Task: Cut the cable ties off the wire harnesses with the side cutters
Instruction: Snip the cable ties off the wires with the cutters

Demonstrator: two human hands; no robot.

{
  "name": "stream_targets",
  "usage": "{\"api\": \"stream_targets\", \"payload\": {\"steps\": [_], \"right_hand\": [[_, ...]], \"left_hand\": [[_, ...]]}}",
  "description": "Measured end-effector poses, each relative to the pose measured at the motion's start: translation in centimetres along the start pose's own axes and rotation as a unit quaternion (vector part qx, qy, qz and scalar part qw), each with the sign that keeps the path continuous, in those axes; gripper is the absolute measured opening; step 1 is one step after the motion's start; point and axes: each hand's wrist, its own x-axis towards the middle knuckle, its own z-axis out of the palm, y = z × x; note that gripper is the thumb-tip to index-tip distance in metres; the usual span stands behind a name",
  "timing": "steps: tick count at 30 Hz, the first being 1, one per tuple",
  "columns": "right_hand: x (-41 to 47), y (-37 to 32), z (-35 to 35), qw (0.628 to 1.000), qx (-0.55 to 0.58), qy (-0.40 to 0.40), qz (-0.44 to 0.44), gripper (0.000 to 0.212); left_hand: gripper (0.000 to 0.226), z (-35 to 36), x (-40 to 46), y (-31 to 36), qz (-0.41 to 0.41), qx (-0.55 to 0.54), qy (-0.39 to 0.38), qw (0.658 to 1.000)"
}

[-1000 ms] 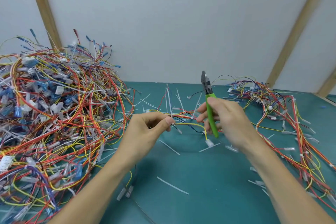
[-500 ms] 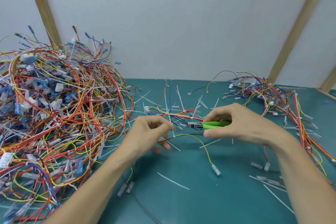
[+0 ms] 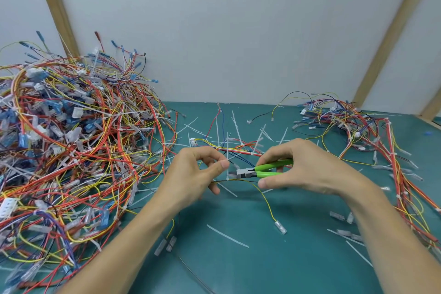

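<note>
- Where the green table (image 3: 274, 270) meets the wall, a big tangled heap of wire harnesses (image 3: 71, 150) in red, yellow and blue fills the left; a smaller pile (image 3: 372, 141) lies at the right.
- Between them the left hand (image 3: 193, 174) pinches a thin harness (image 3: 241, 149) of red, yellow and dark wires.
- Right hand (image 3: 300, 169) fingers are curled round the green-handled side cutters (image 3: 262, 170), lying level, tip pointing left.
- Their tip seems to touch a white cable tie (image 3: 228, 169), though blur hides contact.
</note>
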Motion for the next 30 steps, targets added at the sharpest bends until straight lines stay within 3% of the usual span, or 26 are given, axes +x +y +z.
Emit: {"api": "stream_targets", "payload": {"steps": [23,30], "right_hand": [[0.0,-0.8,0.5,0.999,0.008,-0.009,0.047,0.023],[0.0,-1.0,0.5,0.998,0.012,-0.014,0.059,0.04]], "left_hand": [[0.014,0.2,0.2,-0.7,0.022,0.072,0.031,0.997],[0.015,0.5,0.1,-0.8,0.034,0.093,0.048,0.994]]}}
